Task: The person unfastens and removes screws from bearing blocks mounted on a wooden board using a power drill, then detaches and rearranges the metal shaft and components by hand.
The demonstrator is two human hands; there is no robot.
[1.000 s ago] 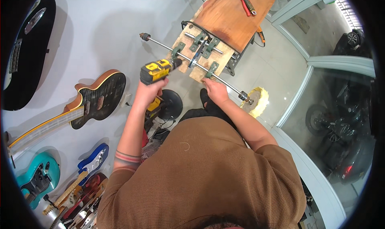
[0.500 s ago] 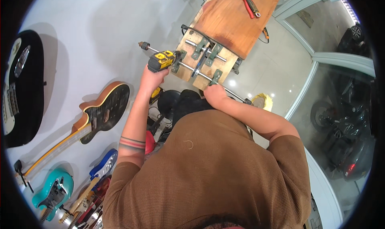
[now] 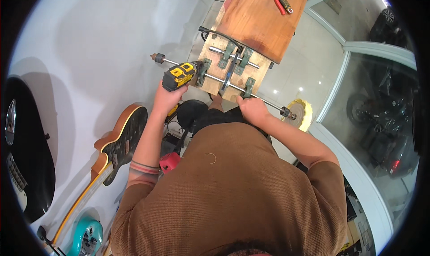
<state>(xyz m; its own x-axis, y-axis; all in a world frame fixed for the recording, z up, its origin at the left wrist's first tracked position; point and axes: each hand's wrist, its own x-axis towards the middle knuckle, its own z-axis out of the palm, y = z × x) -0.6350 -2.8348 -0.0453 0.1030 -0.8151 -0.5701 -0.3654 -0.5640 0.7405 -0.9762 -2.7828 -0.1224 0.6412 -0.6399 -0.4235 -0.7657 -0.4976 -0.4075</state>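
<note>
My left hand (image 3: pixel 168 97) is closed round the grip of a yellow and black cordless drill (image 3: pixel 179 75), its nose at the bearing bracket on the board's left side. A long steel shaft (image 3: pixel 214 78) runs across the wooden board (image 3: pixel 210 88) through green bearing brackets (image 3: pixel 249 86). At mid-shaft is a pulley (image 3: pixel 225 84) with a dark belt. The shaft's left end carries a chuck (image 3: pixel 158 58); its right end carries a yellow-edged buffing wheel (image 3: pixel 306 114). My right hand (image 3: pixel 253 110) is closed just below the right bracket; what its fingers grip is hidden.
A shorter shaft (image 3: pixel 253 65) lies farther up the board. Beyond it is a reddish-brown wooden top (image 3: pixel 260 23) with red-handled pliers (image 3: pixel 278 4). Guitars (image 3: pixel 127 137) hang along the left wall. At right, a white-framed glass door (image 3: pixel 338 88) stands before a motorcycle (image 3: pixel 363 101).
The view has shifted, so more of the buffing wheel shows and the guitars sit lower. A bare lower leg now shows below the board. Both hands stay near the same brackets.
</note>
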